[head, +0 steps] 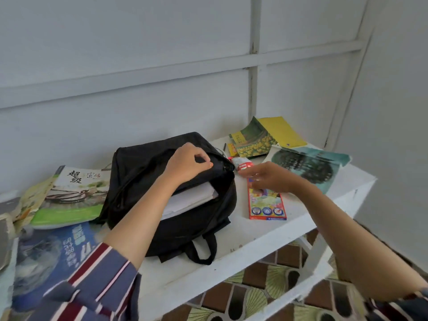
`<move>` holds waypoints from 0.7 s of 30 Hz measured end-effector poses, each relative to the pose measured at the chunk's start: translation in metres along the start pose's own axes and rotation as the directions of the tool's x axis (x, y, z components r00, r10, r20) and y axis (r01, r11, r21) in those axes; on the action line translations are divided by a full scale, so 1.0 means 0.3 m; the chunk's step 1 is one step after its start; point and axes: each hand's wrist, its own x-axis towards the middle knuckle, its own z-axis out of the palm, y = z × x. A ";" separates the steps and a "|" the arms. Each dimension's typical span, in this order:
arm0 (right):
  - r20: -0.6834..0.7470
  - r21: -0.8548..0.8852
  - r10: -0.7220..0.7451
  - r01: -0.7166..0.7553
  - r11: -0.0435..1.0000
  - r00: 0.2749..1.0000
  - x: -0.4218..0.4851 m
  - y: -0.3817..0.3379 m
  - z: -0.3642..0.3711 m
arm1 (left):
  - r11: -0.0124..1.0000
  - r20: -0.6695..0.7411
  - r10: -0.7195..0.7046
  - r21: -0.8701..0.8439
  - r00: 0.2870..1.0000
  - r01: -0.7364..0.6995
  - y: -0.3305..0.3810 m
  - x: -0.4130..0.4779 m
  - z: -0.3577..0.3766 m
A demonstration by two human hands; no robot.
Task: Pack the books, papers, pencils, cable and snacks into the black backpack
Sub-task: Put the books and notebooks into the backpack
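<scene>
While left hand (188, 163) pinches backpack (139, 167), blurred right hand (271, 178) hovers.

Blue sleeves (102, 283) striped maroon and white

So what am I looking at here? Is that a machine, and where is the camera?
No machine: a person works with two bare hands, and one camera on their head looks down at them. The left hand pinches the top flap of the black backpack, holding it open; white papers already lie inside. The right hand hovers blurred over a red pencil box, beside a small snack packet; whether it grips anything is unclear. Books wait on the white table: a green-edged book and a blue magazine on the left, a yellow book and a teal one on the right.
</scene>
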 end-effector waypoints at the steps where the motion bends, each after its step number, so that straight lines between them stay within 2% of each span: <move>1: -0.057 0.004 0.017 -0.017 1.000 0.998 -0.029 0.023 -0.033 | 0.998 -0.013 0.041 -0.050 0.999 -0.041 0.052 0.012 0.019; 5: -0.313 -0.014 0.092 -0.101 0.995 0.945 -0.136 0.147 -0.167 | 0.978 0.084 0.142 -0.168 0.986 -0.127 0.206 0.085 0.131; 10: -0.495 -0.048 0.186 -0.241 0.969 0.849 -0.221 0.336 -0.309 | 0.974 0.230 0.120 -0.217 0.966 -0.070 0.318 0.221 0.313; 13: -0.507 -0.028 0.255 -0.312 0.950 0.823 -0.244 0.457 -0.367 | 0.970 0.313 0.044 -0.239 0.949 0.034 0.351 0.326 0.433; 18: -0.385 -0.050 0.298 -0.343 0.938 0.874 -0.243 0.579 -0.369 | 0.966 0.356 -0.080 -0.203 0.931 0.161 0.353 0.445 0.580; 21: -0.370 -0.045 0.301 -0.341 0.939 0.879 -0.222 0.631 -0.353 | 0.951 0.358 -0.124 -0.222 0.926 0.213 0.341 0.479 0.628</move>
